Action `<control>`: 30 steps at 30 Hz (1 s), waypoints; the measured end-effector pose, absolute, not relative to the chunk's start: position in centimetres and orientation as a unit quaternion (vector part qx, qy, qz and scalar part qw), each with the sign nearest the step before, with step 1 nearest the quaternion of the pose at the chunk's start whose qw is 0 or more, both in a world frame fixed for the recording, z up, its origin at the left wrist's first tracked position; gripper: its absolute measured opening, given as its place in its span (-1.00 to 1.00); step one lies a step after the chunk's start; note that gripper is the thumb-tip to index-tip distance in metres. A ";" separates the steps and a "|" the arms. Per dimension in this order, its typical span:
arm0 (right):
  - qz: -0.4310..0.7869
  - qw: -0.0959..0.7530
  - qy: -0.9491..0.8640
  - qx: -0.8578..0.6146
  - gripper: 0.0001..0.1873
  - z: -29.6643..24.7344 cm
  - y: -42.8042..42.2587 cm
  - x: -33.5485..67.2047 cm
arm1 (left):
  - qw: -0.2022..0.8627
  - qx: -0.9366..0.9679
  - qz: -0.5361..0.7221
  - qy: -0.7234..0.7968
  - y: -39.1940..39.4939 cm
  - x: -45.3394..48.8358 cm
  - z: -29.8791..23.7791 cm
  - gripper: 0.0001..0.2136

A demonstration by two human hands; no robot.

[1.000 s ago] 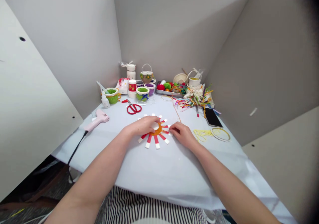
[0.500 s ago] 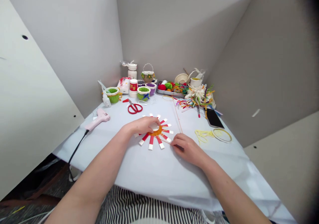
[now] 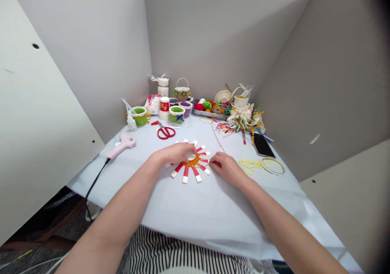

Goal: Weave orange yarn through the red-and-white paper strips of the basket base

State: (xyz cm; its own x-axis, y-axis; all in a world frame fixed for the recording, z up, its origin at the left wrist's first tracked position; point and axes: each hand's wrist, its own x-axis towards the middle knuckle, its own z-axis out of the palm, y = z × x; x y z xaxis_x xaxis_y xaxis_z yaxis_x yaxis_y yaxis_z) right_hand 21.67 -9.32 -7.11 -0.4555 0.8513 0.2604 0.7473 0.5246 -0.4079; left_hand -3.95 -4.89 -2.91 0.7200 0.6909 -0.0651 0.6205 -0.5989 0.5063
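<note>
A paper cup cut into red strips with white tips (image 3: 185, 172) lies splayed flat like a sun on the table. Orange yarn (image 3: 192, 161) is woven in a ring around its round white base. My left hand (image 3: 178, 153) is closed on the cup at the ring, thumb and fingers on either side of the base. Just right of the strips, my right hand (image 3: 224, 166) pinches the orange yarn strand, which runs from the ring to the fingertips. Beyond that hand, a loose length of the strand (image 3: 217, 138) trails back across the table.
Red-handled scissors (image 3: 166, 133) and a pink glue gun (image 3: 123, 143) lie to the left. Small woven baskets (image 3: 176, 114) and a metal tray of yarn balls (image 3: 210, 113) stand at the back. A phone (image 3: 263, 145), yellow yarn (image 3: 250, 165) and a hoop (image 3: 273, 166) are at right.
My right hand has moved up and slightly away from me along the strips' right side with the yarn. The trailing strand has gone slacker. My left hand keeps its hold.
</note>
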 end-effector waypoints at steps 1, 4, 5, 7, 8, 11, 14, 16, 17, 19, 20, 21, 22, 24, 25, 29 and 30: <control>0.120 0.218 -0.840 -0.481 -0.85 -7.1 -8.6 21.4 | 0.256 0.891 0.069 0.368 -4.8 -4.0 -3.0 -0.58; 0.113 0.236 -0.812 -0.521 -0.87 -7.6 -7.2 20.4 | 0.257 0.889 0.072 0.372 -4.8 -4.0 -3.2 -0.57; 0.112 0.244 -0.805 -0.529 -0.87 -7.8 -7.1 20.1 | 0.256 0.889 0.072 0.373 -4.9 -3.9 -3.1 -0.57; 0.114 0.258 -0.798 -0.532 -0.88 -8.3 -7.1 19.8 | 0.251 0.888 0.073 0.379 -5.1 -3.8 -2.9 -0.57; 0.113 0.265 -0.796 -0.532 -0.88 -8.5 -7.2 19.7 | 0.249 0.886 0.073 0.384 -5.3 -3.7 -2.8 -0.58; 0.110 0.279 -0.791 -0.533 -0.89 -9.0 -7.4 19.8 | 0.247 0.884 0.089 0.386 -5.5 -3.4 -2.6 -0.63; 0.115 0.286 -0.789 -0.531 -0.89 -9.3 -7.3 19.9 | 0.245 0.886 0.146 0.365 -5.5 -3.2 -2.9 -0.66; 0.118 0.291 -0.787 -0.530 -0.89 -9.4 -7.2 20.0 | 0.230 0.881 0.175 0.374 -5.3 -3.1 -3.4 -0.65; 0.119 0.293 -0.786 -0.531 -0.89 -9.4 -7.2 20.1 | 0.217 0.878 0.178 0.387 -5.2 -3.1 -3.5 -0.64; 0.122 0.296 -0.783 -0.534 -0.90 -9.4 -7.2 20.1 | 0.186 0.875 0.168 0.414 -5.1 -3.2 -3.7 -0.63; 0.123 0.296 -0.781 -0.536 -0.90 -9.4 -7.2 20.1 | 0.173 0.875 0.160 0.422 -5.1 -3.2 -3.7 -0.64; 0.124 0.296 -0.779 -0.538 -0.89 -9.4 -7.2 20.1 | 0.163 0.876 0.152 0.427 -5.2 -3.3 -3.7 -0.65; 0.126 0.297 -0.778 -0.539 -0.89 -9.4 -7.2 20.1 | 0.155 0.878 0.145 0.430 -5.3 -3.3 -3.6 -0.66; 0.126 0.298 -0.776 -0.541 -0.89 -9.3 -7.3 20.1 | 0.143 0.881 0.136 0.430 -5.5 -3.1 -3.4 -0.68; 0.127 0.298 -0.775 -0.542 -0.89 -9.3 -7.3 20.1 | 0.136 0.882 0.134 0.430 -5.6 -2.9 -3.3 -0.68; 0.128 0.299 -0.773 -0.545 -0.89 -9.3 -7.3 20.1 | 0.095 0.879 0.132 0.448 -6.1 -1.9 -3.7 -0.62; 0.129 0.299 -0.772 -0.546 -0.89 -9.3 -7.3 20.1 | 0.086 0.876 0.132 0.456 -6.1 -1.6 -3.8 -0.60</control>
